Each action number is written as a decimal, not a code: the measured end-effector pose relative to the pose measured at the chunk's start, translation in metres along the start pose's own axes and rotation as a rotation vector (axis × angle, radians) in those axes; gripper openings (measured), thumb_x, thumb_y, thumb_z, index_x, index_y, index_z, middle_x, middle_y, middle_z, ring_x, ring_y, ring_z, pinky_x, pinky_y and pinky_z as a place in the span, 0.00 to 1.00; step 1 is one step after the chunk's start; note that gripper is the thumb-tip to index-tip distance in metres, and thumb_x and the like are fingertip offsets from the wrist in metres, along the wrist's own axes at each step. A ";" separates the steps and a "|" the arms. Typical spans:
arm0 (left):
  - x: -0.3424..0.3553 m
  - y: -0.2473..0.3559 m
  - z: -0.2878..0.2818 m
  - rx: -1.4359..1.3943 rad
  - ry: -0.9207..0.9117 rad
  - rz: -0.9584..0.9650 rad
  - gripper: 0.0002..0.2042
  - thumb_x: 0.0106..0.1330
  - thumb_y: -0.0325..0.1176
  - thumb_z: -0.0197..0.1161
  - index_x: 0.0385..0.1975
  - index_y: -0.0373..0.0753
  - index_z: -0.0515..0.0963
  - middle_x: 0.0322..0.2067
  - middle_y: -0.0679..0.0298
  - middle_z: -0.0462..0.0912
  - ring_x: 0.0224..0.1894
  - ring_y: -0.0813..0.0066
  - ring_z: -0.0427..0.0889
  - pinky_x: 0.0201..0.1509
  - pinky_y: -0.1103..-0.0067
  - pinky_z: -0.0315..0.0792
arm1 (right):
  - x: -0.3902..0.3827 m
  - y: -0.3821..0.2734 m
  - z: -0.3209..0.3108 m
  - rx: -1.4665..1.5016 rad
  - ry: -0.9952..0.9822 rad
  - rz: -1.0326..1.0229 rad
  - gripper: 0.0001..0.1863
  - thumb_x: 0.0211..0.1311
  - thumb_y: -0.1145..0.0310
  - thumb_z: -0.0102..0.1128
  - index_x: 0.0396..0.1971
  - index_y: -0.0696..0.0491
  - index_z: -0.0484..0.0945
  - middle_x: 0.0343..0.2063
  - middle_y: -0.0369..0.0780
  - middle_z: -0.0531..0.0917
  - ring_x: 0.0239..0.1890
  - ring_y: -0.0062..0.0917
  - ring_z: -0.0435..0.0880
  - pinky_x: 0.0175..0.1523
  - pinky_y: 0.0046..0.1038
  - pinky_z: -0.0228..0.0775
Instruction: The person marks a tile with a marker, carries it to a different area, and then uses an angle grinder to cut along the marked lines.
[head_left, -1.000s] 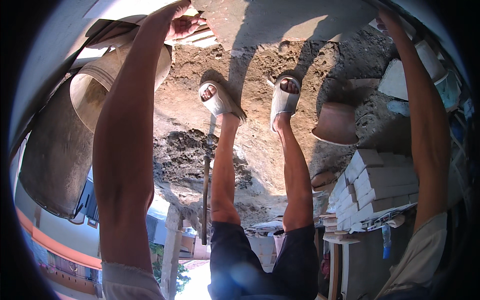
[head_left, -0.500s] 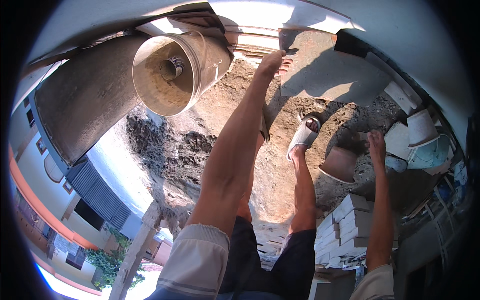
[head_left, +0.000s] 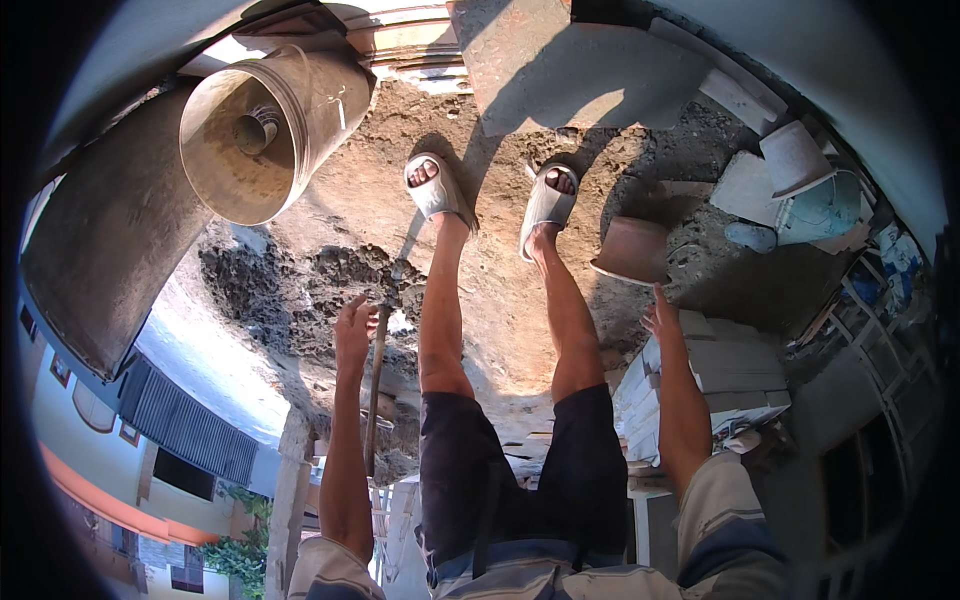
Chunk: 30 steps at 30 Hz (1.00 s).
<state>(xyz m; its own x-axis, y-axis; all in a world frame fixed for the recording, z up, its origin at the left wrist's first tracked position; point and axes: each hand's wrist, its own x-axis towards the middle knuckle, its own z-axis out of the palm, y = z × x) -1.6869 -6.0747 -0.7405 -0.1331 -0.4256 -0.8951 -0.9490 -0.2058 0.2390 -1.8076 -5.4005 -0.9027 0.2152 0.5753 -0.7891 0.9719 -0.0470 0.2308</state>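
My left hand [head_left: 355,325] hangs open beside a long-handled tool [head_left: 376,390] on the ground, left of my legs. Its fingertips are close to the handle; I cannot tell if they touch it. My right hand [head_left: 662,314] hangs with its fingers apart and nothing in them, just below a reddish-brown bucket [head_left: 632,243] in the picture, near a stack of pale blocks [head_left: 720,380]. My feet, in grey sandals, stand on rough, crumbly ground [head_left: 480,290] in front of a grey slab [head_left: 590,80].
A large dirty bucket [head_left: 330,105] with a round object inside lies at upper left, beside a long dark sheet [head_left: 100,260]. At right are pale buckets [head_left: 795,155], broken slabs [head_left: 745,190] and a metal frame [head_left: 865,340]. Buildings show at lower left.
Both my hands have dropped from high and far out to beside my legs, the left moving most. The view has shifted too, showing both legs and feet again.
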 end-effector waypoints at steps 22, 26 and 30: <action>-0.318 0.235 0.108 -0.305 0.150 0.267 0.44 0.68 0.55 0.67 0.70 0.27 0.57 0.66 0.36 0.67 0.62 0.43 0.77 0.66 0.59 0.71 | -0.629 -0.022 -0.002 -0.948 -0.212 -2.198 0.19 0.53 0.80 0.62 0.47 0.54 0.85 0.43 0.41 0.82 0.51 0.41 0.81 0.56 0.42 0.75; -0.344 0.213 0.000 -0.879 0.337 0.305 0.27 0.66 0.31 0.58 0.64 0.30 0.66 0.53 0.49 0.81 0.55 0.61 0.81 0.59 0.70 0.74 | -0.766 -0.010 0.027 -1.288 -0.492 -2.421 0.31 0.57 0.61 0.74 0.60 0.54 0.76 0.54 0.43 0.78 0.66 0.44 0.72 0.72 0.53 0.60; -0.372 0.210 -0.138 -0.936 0.427 0.562 0.28 0.69 0.30 0.58 0.69 0.32 0.62 0.61 0.53 0.76 0.62 0.64 0.75 0.68 0.71 0.68 | -0.870 -0.017 0.073 -0.565 -0.485 -2.308 0.65 0.44 0.54 0.86 0.76 0.55 0.49 0.72 0.53 0.56 0.72 0.51 0.63 0.76 0.55 0.51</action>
<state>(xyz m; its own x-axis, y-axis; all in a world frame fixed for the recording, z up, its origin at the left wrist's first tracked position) -1.7974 -6.0812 -0.3051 -0.1911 -0.8877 -0.4188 -0.1832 -0.3869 0.9037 -2.0041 -5.9600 -0.2614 -0.6199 -0.7784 0.0987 -0.4952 0.2906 -0.8187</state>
